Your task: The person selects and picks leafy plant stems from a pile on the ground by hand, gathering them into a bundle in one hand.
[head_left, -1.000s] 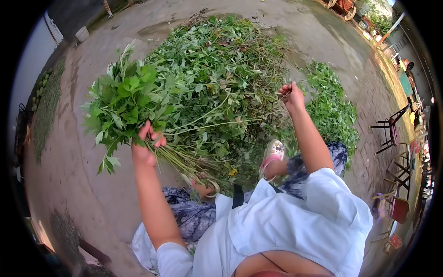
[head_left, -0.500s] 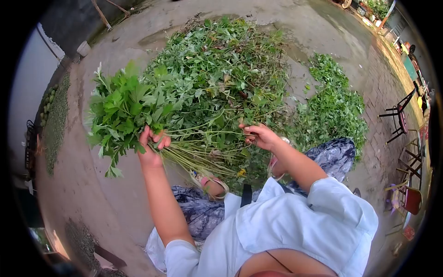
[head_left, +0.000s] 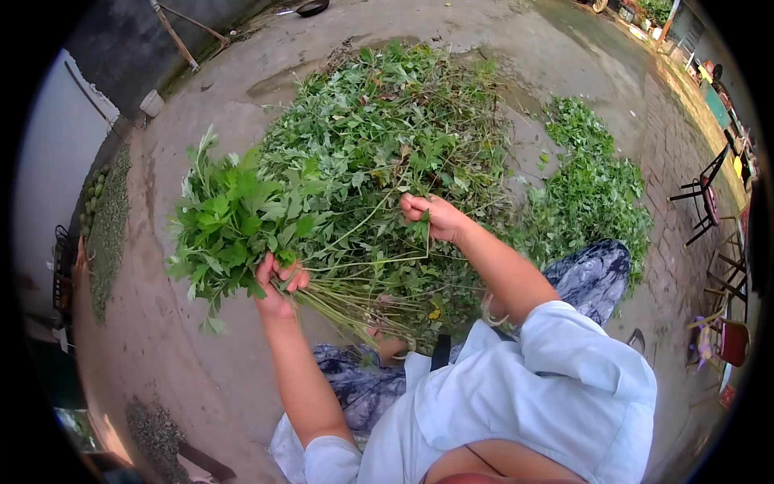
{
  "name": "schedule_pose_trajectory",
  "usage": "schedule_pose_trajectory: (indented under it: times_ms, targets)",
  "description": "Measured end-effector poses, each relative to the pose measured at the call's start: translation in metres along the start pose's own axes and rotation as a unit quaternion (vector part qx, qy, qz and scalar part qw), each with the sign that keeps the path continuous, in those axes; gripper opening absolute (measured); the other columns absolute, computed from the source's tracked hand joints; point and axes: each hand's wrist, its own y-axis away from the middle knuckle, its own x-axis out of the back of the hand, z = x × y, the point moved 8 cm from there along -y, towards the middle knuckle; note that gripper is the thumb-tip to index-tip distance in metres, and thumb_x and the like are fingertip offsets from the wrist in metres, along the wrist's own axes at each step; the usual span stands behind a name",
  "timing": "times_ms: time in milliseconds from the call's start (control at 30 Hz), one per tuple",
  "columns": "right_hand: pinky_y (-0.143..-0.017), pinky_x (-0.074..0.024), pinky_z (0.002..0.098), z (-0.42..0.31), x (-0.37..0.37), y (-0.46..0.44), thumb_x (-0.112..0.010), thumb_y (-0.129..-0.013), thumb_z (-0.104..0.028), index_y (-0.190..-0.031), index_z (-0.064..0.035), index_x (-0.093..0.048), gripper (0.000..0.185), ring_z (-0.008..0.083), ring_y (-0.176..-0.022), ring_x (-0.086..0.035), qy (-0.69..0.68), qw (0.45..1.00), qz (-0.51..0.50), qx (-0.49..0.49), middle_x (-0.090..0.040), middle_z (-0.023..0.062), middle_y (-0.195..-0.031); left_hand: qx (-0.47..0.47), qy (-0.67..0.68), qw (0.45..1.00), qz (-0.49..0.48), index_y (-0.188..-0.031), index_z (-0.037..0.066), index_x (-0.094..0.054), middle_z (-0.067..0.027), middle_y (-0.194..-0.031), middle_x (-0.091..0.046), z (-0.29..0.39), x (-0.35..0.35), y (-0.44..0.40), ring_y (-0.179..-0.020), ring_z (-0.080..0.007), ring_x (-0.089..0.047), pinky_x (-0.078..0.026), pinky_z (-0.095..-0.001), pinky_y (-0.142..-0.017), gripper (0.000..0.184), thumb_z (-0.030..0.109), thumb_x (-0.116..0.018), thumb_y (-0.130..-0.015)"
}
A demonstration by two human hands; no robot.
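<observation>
My left hand is closed around a thick bunch of leafy green stems. The leaves fan out up and to the left of the fist, while the long bare stalks trail to the right above my legs. My right hand is pinched over the big heap of cut greens, with its fingertips on a thin stem. Part of that stem runs back toward the bunch, and its exact ends are lost among the leaves. Both forearms reach forward from pale blue sleeves.
A smaller pile of loose leaves lies on the concrete at the right, beside my patterned trouser knee. Chairs stand along the right side. A white bucket is by the left wall, and a dark pan sits at the far edge.
My right hand has moved up and slightly left over the heap, still pinched. My left hand and its bunch have shifted a little right and down in the view.
</observation>
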Motion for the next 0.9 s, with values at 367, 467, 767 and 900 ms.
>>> schedule_pose_trajectory:
  times_ms: [367,467,767,900]
  targets:
    - [-0.085,-0.0393,0.0398,-0.159,0.217,0.308,-0.058,-0.074,-0.016,-0.118,-0.0054,-0.041,0.048,0.036,-0.105,-0.045,0.664,0.18,0.695,-0.208,-0.04,0.0204,-0.123,-0.013,0.003,0.997,0.08,-0.067,0.013,-0.044,-0.0004,-0.057,-0.04,0.007,0.011,-0.002,-0.042,-0.0109,-0.034,-0.029,-0.0258,-0.047,0.021,0.024,-0.048,-0.084]
    - [-0.093,-0.0332,0.0382,-0.162,0.188,0.221,-0.058,-0.076,-0.02,-0.12,-0.0056,-0.042,0.049,0.034,-0.11,-0.042,0.756,0.367,0.532,0.103,-0.041,0.0222,-0.122,0.032,-0.029,0.998,0.052,-0.066,0.012,-0.046,-0.0012,-0.057,-0.041,-0.009,-0.002,-0.008,-0.042,-0.012,-0.035,-0.03,-0.0268,-0.047,0.021,0.024,-0.05,-0.083]
    - [-0.063,-0.0431,0.0307,-0.019,-0.145,0.038,-0.044,-0.087,-0.018,-0.1,-0.0004,-0.052,0.024,0.0195,-0.068,-0.056,0.45,0.885,-0.12,-0.004,-0.057,0.0096,-0.069,0.078,-0.059,0.995,0.01,-0.073,0.005,-0.051,-0.0064,-0.062,-0.05,-0.039,-0.03,-0.016,-0.05,-0.0157,-0.045,-0.041,-0.0295,-0.053,0.019,0.021,-0.05,-0.083]
    - [-0.062,-0.0412,0.0342,-0.065,-0.124,0.026,-0.04,-0.088,-0.013,-0.099,0.0011,-0.051,0.022,0.026,-0.066,-0.053,0.469,0.843,0.164,0.205,-0.055,0.0162,-0.073,0.036,0.022,0.989,0.14,-0.088,0.005,-0.054,-0.0062,-0.067,-0.054,-0.033,0.014,-0.017,-0.053,-0.0137,-0.046,-0.042,-0.0288,-0.055,0.02,0.024,-0.051,-0.085]
